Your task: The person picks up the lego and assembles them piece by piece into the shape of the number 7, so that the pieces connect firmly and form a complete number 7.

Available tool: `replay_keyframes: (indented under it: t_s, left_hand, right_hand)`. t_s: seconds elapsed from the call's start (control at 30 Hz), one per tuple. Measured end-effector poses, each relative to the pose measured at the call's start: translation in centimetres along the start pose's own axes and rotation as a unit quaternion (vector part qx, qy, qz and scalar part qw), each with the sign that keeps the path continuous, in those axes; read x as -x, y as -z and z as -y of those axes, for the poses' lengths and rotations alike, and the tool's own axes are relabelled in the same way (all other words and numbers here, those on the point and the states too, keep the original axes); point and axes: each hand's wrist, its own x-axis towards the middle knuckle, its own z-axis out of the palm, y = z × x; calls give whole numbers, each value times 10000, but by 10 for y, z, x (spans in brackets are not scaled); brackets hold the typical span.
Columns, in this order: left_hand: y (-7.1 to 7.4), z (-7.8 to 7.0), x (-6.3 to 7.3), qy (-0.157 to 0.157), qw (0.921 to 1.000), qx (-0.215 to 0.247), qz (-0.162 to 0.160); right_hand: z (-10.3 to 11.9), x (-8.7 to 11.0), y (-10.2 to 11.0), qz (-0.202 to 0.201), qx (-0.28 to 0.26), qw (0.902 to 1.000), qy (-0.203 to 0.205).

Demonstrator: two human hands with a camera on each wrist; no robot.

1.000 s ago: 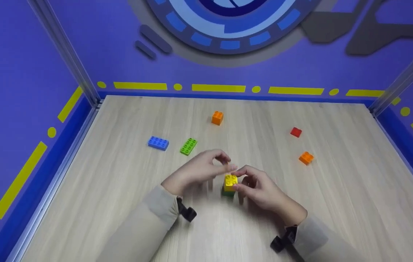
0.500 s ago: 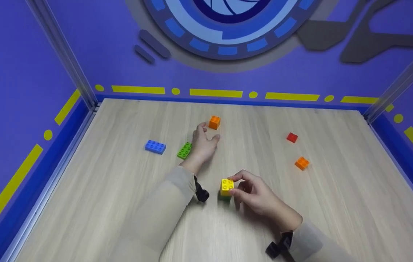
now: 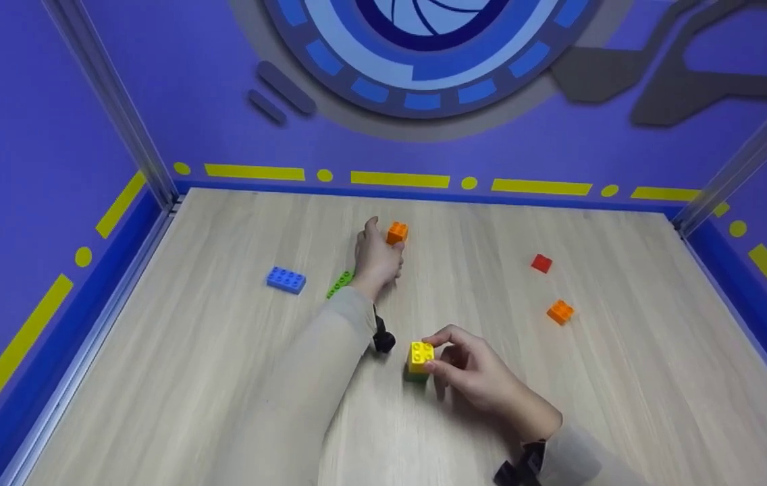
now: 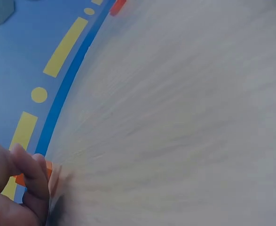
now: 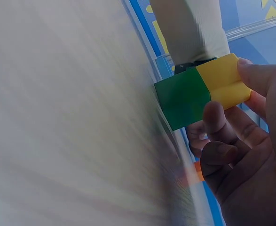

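With the right hand (image 3: pixel 481 374) pinching the yellow block (image 3: pixel 420 354) atop the green block (image 5: pixel 182 99), the left hand (image 3: pixel 377 260), its grip unclear, should take the orange block (image 3: pixel 397 232) beside it squarely.

No lettering, number or brand can be read on the bricks or the walls; the side faces of the yellow brick (image 5: pixel 224 80) and the green brick (image 5: pixel 182 99) look plain. The back wall (image 3: pixel 525 145) bears only wordless graphics: a round emblem (image 3: pixel 424 73) above a row of yellow bars (image 3: pixel 400 179) and dots (image 3: pixel 468 183).
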Motion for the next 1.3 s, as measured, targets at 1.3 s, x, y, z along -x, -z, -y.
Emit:
replay_keyframes:
  t_s: [1.3]
  left_hand:
    - [28,-30,57,-1479,9861,116,743]
  right_hand:
    - [-1,3,-2,-106,238,9996,-111]
